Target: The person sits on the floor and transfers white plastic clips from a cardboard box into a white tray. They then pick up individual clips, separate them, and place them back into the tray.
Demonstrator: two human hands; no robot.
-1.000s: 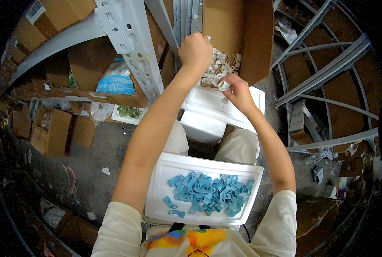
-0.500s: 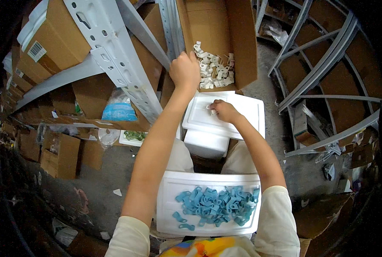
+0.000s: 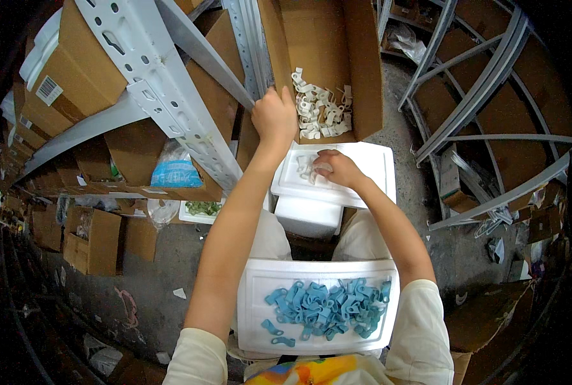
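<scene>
My left hand [image 3: 274, 119] is closed over the near left edge of a tall cardboard box [image 3: 366, 77], its fingertips partly hidden. Inside the box lies a heap of small white plastic clips [image 3: 321, 112]. Just in front of it, my right hand [image 3: 338, 169] is low over a white foam lid [image 3: 372, 168]. Its curled fingers are on a white clip [image 3: 324, 167], and more blurred white pieces [image 3: 305, 168] lie on the lid beside the fingertips. Across my lap sits another white foam lid [image 3: 254, 308] bearing a pile of blue looped pieces [image 3: 328, 307].
A grey metal shelf post [image 3: 164, 90] stands close at the left, beside shelved cartons [image 3: 87, 64]. Under the far lid is a white foam block [image 3: 308, 215]. More metal racking [image 3: 472, 115] rises at the right. An open carton [image 3: 93, 240] stands on the floor at left.
My right hand has shifted slightly and its fingers have spread a little. More white pieces now show on the lid beside it. My left hand stays at the box edge.
</scene>
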